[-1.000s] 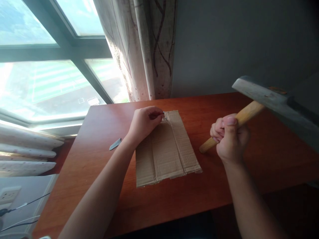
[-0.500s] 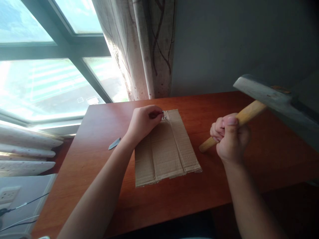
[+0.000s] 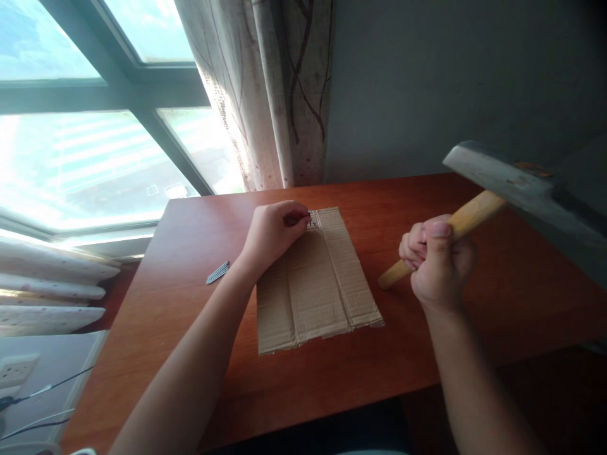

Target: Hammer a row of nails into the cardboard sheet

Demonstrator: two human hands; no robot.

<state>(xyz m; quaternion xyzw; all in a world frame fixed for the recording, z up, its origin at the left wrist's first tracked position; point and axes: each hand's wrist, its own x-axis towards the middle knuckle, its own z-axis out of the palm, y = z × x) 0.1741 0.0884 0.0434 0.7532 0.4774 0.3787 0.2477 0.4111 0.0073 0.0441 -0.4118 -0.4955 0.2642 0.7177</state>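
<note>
A sheet of brown corrugated cardboard lies flat on the table. My left hand reaches over its far part, with thumb and forefinger pinched on what looks like a nail, mostly hidden by the fingertips. Small dark marks or nails show beside them on the cardboard. In my right hand, fingers wrap round the wooden handle of a hammer. Its grey metal head is raised above the table to the right. A small bunch of nails lies left of the cardboard, near my left wrist.
The reddish-brown wooden table runs up to a grey wall. A patterned curtain hangs behind it, beside a bright window. At lower left are a wall socket and cables.
</note>
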